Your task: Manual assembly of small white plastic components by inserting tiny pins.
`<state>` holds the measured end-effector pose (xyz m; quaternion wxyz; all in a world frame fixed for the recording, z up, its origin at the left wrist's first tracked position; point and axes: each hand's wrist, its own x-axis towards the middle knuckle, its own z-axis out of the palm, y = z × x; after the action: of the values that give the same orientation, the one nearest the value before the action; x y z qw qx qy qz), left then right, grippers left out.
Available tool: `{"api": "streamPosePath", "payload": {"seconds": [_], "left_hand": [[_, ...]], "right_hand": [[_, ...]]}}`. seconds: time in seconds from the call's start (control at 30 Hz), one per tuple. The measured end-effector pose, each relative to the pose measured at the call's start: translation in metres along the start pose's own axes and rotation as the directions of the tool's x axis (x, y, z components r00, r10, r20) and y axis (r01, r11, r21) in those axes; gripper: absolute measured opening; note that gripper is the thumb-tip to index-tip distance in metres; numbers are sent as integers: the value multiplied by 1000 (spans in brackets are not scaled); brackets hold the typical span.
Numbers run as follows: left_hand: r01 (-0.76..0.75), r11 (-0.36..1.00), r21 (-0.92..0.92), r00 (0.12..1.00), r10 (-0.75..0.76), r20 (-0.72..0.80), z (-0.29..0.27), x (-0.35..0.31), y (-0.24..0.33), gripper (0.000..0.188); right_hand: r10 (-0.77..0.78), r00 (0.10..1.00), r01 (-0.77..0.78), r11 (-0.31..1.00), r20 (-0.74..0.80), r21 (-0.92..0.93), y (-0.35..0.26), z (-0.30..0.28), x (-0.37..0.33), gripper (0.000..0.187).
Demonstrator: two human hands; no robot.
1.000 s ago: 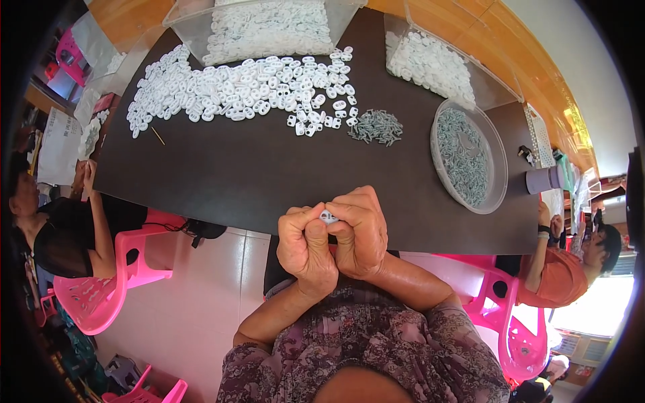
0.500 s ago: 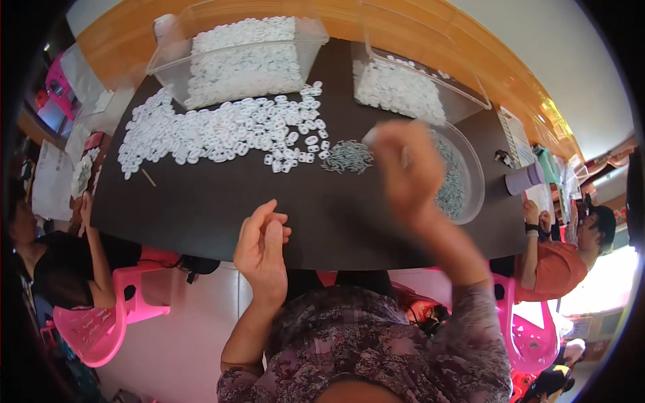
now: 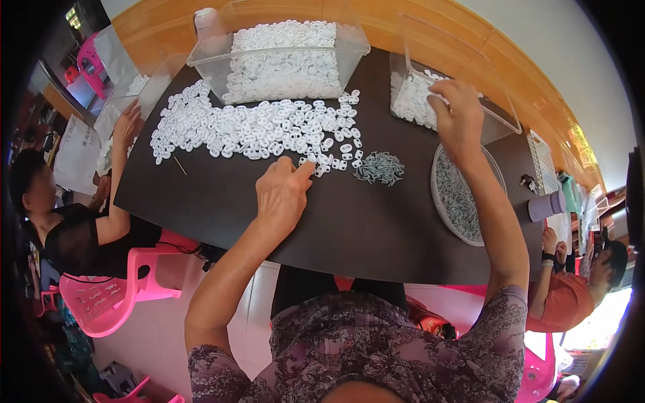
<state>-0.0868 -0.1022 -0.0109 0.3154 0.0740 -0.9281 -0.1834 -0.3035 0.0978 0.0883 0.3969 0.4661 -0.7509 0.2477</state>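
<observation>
My left hand (image 3: 282,191) is at the near edge of a spread of white oval two-holed plastic pieces (image 3: 252,127). Its fingers are bent down among the closest pieces, and what lies under the fingertips is hidden. My right hand (image 3: 462,121) hovers over a clear bin holding more white pieces (image 3: 413,101). Its thumb and forefinger stand apart there, with no piece plainly between them. Between the hands sits a small heap of grey screws (image 3: 379,168). Below my right wrist, a round clear tub (image 3: 435,191) holds many more grey screws.
A large clear bin (image 3: 282,60) full of white pieces stands at the back. A thin stick (image 3: 181,166) lies at the left, and a lilac cup (image 3: 547,206) stands on the right. Co-workers sit on both sides; a pink chair (image 3: 101,302) is at the left.
My left hand has gone from near the table's front edge to the white pieces. My right hand has moved from beside the screw tub to the bin behind it. The view has shifted.
</observation>
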Motion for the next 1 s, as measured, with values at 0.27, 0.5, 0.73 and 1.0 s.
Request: {"api": "streamPosePath", "payload": {"seconds": [0.27, 0.5, 0.73, 1.0], "left_hand": [[-42, 999, 17, 999, 42, -20, 11, 1, -8, 7], [309, 860, -405, 946, -320, 41, -5, 5, -8, 5], [601, 196, -775, 761, -436, 480, -25, -7, 20, 14], [578, 91, -811, 775, -373, 510, -23, -23, 47, 12]], "right_hand": [[-22, 1000, 20, 983, 9, 182, -53, -13, -10, 18], [-12, 984, -65, 903, 176, 425, -87, -1, -39, 13], [219, 768, -607, 548, 602, 576, -134, 12, -66, 8], [278, 604, -786, 363, 747, 500, -154, 0, -81, 4]]}}
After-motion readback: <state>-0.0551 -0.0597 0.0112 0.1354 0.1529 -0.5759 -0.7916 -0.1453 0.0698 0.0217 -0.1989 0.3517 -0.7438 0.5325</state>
